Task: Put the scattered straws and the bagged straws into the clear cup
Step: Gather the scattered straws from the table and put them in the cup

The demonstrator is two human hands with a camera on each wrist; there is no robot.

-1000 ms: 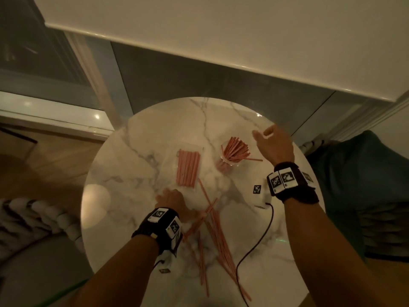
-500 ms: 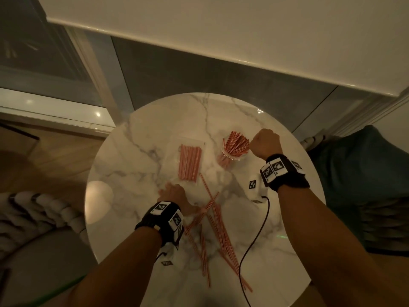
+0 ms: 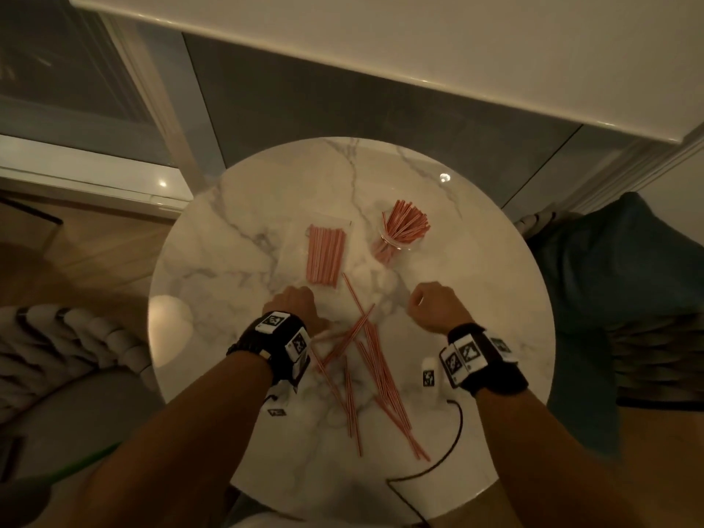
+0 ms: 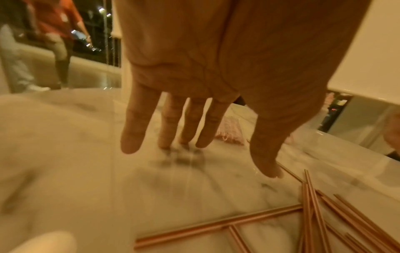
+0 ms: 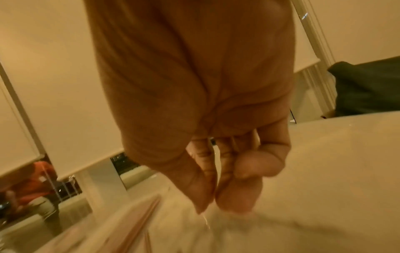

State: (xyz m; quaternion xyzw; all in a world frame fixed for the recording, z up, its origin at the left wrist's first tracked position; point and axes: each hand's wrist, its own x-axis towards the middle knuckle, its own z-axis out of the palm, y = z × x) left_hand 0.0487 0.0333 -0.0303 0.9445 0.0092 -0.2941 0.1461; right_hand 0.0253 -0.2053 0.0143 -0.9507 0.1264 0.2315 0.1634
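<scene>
Left of scattered straws, I see left hand, fingers straight and apart, tips on table. Right of straws, right hand loosely curled, holding nothing. Beyond straws: bagged straws, clear cup.

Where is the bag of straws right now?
Head view: the clear bag of pink straws lies flat on the round marble table, left of the clear straw-filled cup, beyond the left hand.
</scene>
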